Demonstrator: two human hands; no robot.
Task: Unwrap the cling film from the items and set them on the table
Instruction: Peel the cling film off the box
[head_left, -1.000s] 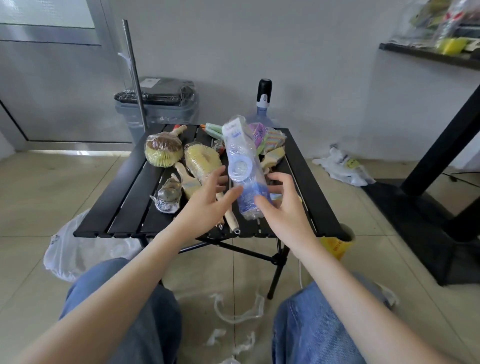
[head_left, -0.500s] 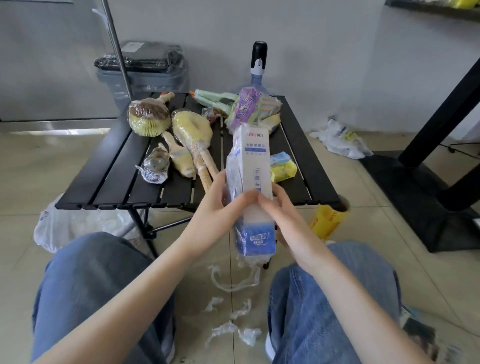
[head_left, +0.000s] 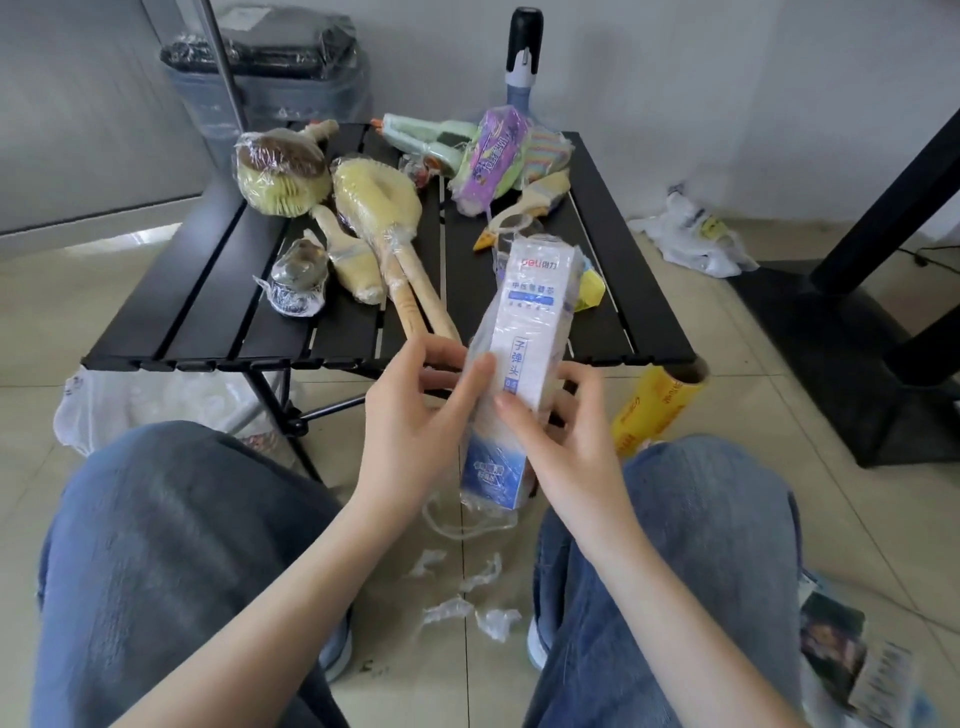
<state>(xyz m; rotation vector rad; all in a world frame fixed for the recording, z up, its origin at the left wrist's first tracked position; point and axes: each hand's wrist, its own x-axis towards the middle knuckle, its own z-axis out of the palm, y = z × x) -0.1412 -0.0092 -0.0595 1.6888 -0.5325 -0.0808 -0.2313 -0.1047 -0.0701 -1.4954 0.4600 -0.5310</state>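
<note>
Both hands clamp the film-wrapped box (head_left: 524, 364), upright over the lap, just off the table (head_left: 208, 291) near edge: left hand (head_left: 415, 431) pinches its left face, right hand (head_left: 566, 441) curls around, hiding the lower right side. Film glossy, wrinkled; small print illegible. Beyond the grip, film-wrapped brushes (head_left: 374, 208) on black slats.

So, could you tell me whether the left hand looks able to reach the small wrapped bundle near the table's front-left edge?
Probably yes, once freed: the left hand now holds the wrapped box, and nothing stands before the small bundle.
</note>
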